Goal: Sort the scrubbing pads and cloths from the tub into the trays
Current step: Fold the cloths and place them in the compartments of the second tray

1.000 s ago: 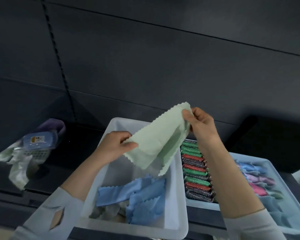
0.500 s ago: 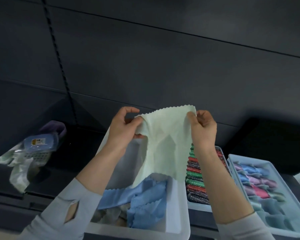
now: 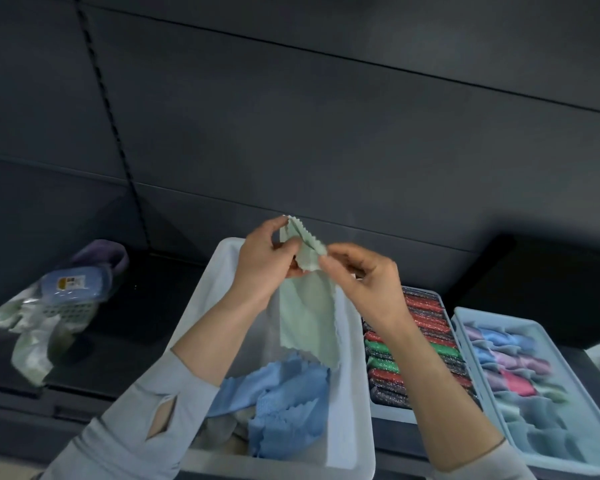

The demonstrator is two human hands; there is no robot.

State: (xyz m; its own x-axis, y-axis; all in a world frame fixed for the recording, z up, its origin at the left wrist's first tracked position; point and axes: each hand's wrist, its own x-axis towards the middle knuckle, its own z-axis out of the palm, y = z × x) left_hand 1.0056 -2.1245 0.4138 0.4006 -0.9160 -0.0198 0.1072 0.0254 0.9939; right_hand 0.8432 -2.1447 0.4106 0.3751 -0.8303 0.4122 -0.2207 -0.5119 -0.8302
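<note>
Since half a second ago: hands drawn together above the tub, top edge of the pale green cloth [image 3: 307, 306] no longer stretched flat but folded over on itself. Left hand [image 3: 262, 263] pinching the gathered zigzag edge between thumb and fingers; right hand [image 3: 364, 275] closed on the adjoining corner with thumb and forefinger, other fingers curled. Rest of the cloth hanging straight down between both forearms, lower edge just above the blue cloths [image 3: 284, 410] heaped in the white tub [image 3: 355, 393].

Right of the tub, touching its wall: narrow tray [image 3: 392, 412] packed with glittery scrubbing pads [image 3: 426, 317] standing on edge, red, green and dark; middle of the row hidden by the right forearm. Further right, pale blue tray [image 3: 465, 317] of folded cloths [image 3: 510, 362] in blue, pink, purple and green, blurred and cut off at the lower right corner.

Left on the dark shelf [image 3: 146, 306], well apart from the tub: blue plastic box [image 3: 75, 282] with a yellow-and-white label, print too small and blurred to read. Beneath it a white perforated basket [image 3: 73, 310] and pale wrappers [image 3: 32, 341], contents hard to make out; behind it a purple item [image 3: 101, 252], only partly seen. No other writing or brand legible anywhere.

Grey sleeves [image 3: 118, 441] at the bottom edge, left one with a diamond-shaped opening; right sleeve mostly out of frame. Bottom of the tub under the blue cloths unclear, something greyish showing.
</note>
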